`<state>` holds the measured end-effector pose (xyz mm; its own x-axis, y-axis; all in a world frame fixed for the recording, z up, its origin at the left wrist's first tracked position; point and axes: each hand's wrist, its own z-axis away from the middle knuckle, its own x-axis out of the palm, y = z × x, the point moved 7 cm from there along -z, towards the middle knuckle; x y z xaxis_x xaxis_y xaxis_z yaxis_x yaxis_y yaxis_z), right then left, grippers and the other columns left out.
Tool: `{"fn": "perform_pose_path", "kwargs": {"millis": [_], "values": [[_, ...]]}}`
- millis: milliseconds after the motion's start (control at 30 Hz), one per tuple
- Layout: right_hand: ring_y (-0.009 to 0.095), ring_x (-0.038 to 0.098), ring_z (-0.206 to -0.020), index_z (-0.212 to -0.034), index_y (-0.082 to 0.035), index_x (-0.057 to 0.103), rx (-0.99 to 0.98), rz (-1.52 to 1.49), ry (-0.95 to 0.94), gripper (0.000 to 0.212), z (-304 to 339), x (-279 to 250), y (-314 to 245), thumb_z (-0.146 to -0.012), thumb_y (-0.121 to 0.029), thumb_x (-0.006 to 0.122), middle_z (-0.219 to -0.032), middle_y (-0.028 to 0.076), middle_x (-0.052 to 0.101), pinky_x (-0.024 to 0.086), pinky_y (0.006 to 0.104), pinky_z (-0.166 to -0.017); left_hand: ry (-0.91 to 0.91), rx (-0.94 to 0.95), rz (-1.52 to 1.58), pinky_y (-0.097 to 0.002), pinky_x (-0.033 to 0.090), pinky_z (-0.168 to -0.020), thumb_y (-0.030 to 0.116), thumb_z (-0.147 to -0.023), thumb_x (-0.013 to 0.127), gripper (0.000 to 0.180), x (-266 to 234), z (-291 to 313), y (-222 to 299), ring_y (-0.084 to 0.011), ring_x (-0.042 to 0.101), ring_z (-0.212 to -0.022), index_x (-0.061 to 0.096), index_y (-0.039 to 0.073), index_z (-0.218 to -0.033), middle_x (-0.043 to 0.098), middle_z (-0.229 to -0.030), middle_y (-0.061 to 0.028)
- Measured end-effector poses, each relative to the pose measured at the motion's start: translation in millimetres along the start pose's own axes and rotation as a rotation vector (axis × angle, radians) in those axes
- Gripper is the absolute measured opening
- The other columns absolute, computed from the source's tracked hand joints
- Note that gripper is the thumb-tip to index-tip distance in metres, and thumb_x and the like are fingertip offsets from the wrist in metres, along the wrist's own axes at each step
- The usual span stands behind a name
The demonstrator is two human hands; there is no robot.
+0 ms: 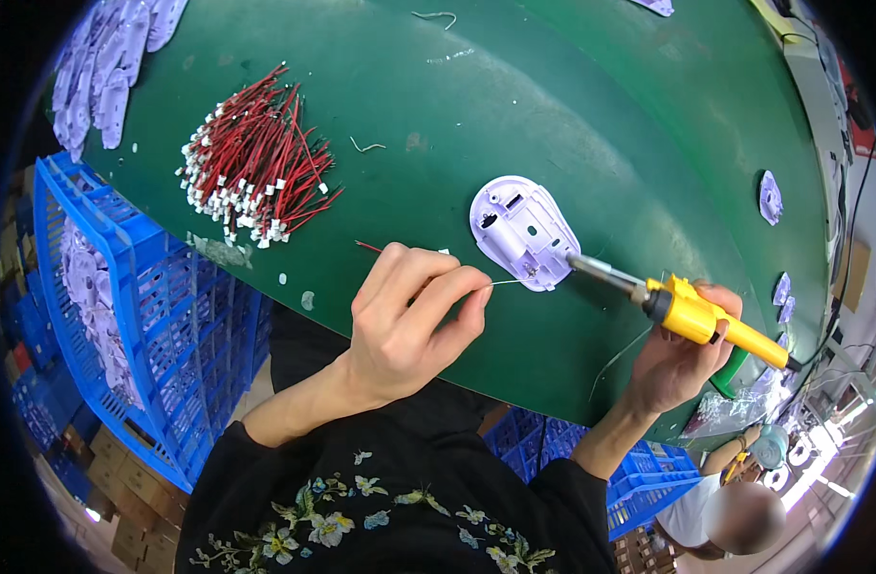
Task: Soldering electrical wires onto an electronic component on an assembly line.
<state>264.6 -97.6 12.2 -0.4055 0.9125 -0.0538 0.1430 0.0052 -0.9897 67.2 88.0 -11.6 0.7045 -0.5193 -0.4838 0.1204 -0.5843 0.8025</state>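
A lilac plastic shell [545, 212], shaped like the base of a computer mouse, lies with its inside up on the green table. My left hand [414, 320] is closed in a pinch on a thin silvery solder wire [507, 282], whose end reaches the shell's near edge. Just behind that hand, a red lead [366, 246] and a small white connector [445, 252] show; whether they are held or lie on the table is hidden. My right hand [682, 362] grips a yellow soldering iron [698, 316], its metal tip by the shell's right edge.
Red leads with white connectors [256, 167] lie heaped at the left. Lilac shells [103, 72] are stacked far left, above a blue crate [137, 287]. Small lilac parts [770, 197] sit at the right. Another person [696, 507] is at the lower right.
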Motion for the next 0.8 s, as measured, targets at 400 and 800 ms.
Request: {"fn": "perform_pose_path", "kwargs": {"millis": [400,800], "values": [[0.02,0.051,-0.076,-0.097,0.0,0.049,0.099,-0.106,0.083,0.033,1,7,10,-0.093,-0.033,0.053,-0.08,0.01,0.048,0.044,0.0323,-0.071,-0.063,-0.239,-0.234,-0.03,0.039,-0.048,0.002,-0.069,0.082,0.031,-67,-1,-25,-0.0194,0.053,-0.056,0.063,0.001,-0.094,0.06,-0.078,-0.0077],[0.019,0.047,-0.074,-0.099,0.0,0.05,0.058,-0.157,0.024,0.032,1,5,7,-0.095,-0.031,0.053,-0.082,0.01,0.049,0.042,0.0318,-0.071,-0.372,-0.24,-0.313,-0.0352,0.043,-0.047,-0.001,-0.079,0.069,0.021,-31,-14,-17,-0.0219,0.056,-0.056,0.065,0.008,-0.097,0.054,-0.078,-0.0063]]}}
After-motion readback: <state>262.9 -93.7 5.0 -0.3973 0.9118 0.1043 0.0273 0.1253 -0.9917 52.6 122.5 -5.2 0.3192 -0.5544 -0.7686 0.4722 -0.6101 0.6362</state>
